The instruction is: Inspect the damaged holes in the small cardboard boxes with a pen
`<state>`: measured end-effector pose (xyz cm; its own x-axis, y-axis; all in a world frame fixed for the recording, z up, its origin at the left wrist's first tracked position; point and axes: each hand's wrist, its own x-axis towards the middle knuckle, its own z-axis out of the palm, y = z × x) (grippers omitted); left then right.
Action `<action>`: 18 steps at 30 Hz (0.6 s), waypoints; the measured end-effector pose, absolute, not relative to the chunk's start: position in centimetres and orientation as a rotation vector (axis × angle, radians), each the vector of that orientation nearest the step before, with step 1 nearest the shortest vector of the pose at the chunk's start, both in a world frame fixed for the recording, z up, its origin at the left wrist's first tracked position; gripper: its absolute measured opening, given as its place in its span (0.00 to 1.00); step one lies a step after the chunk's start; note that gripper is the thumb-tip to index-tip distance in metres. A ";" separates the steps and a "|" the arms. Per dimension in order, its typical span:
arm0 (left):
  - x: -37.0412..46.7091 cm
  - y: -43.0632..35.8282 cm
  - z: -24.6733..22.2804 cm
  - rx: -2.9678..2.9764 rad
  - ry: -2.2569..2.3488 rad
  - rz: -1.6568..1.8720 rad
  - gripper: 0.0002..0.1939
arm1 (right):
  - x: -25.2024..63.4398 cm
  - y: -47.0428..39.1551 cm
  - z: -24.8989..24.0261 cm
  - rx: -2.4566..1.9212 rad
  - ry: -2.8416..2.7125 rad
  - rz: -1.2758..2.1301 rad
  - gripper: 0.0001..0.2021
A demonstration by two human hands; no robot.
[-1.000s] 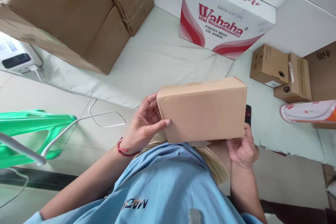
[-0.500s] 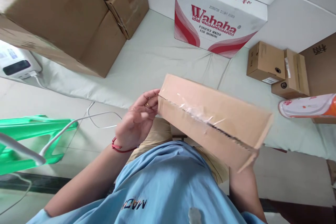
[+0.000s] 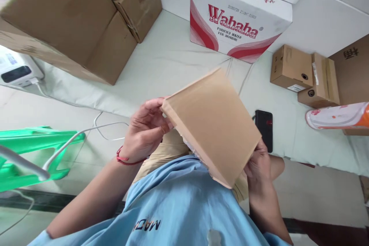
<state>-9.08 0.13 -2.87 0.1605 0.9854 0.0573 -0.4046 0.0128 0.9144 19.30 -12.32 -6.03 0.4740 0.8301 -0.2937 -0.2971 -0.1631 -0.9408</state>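
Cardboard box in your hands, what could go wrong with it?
The cardboard box is tilted, with the left hand at one corner and the right hand at the opposite side, so it might slip.
If it dropped, it could hit the smartphone, which lies close by, near the pale cloth's edge.

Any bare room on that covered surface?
Widest: pale cloth bordered by the large carton, Wahaha box and held box, which hides part of it. Smaller: between phone and floral cylinder. Crowded: right end, with small boxes and cylinder; left end, with carton and white device.
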 end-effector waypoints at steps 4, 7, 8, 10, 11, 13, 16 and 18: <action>-9.0 0.8 -1.5 1.233 0.737 1.355 0.17 | 17.8 -11.9 -6.3 -1.297 -0.397 1.241 0.20; -8.6 0.9 -0.5 1.403 0.739 1.458 0.14 | 17.2 -11.5 -6.2 -1.296 -0.368 1.293 0.24; -8.4 0.7 -0.1 1.418 0.747 1.475 0.16 | 17.1 -11.3 -6.3 -1.312 -0.372 1.290 0.25; -7.9 0.2 0.4 1.360 0.765 1.466 0.24 | 17.0 -11.1 -6.5 -1.338 -0.386 1.272 0.24; -7.6 0.0 0.6 1.305 0.766 1.451 0.30 | 16.9 -11.0 -6.7 -1.344 -0.389 1.256 0.24; -7.1 -0.6 0.8 1.168 0.768 1.378 0.37 | 16.6 -10.9 -7.2 -1.348 -0.398 1.218 0.23; -6.8 -1.4 0.4 1.008 0.772 1.190 0.35 | 16.0 -10.9 -7.9 -1.350 -0.429 1.167 0.21; -6.9 -1.8 0.1 0.971 0.790 1.091 0.32 | 15.7 -10.9 -8.3 -1.349 -0.447 1.166 0.20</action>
<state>-6.90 -1.80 0.12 0.2828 0.9576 -0.0553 -0.3508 0.1569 0.9232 15.71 -10.92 -8.33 0.4167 0.8374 -0.3539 -0.3862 -0.1894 -0.9028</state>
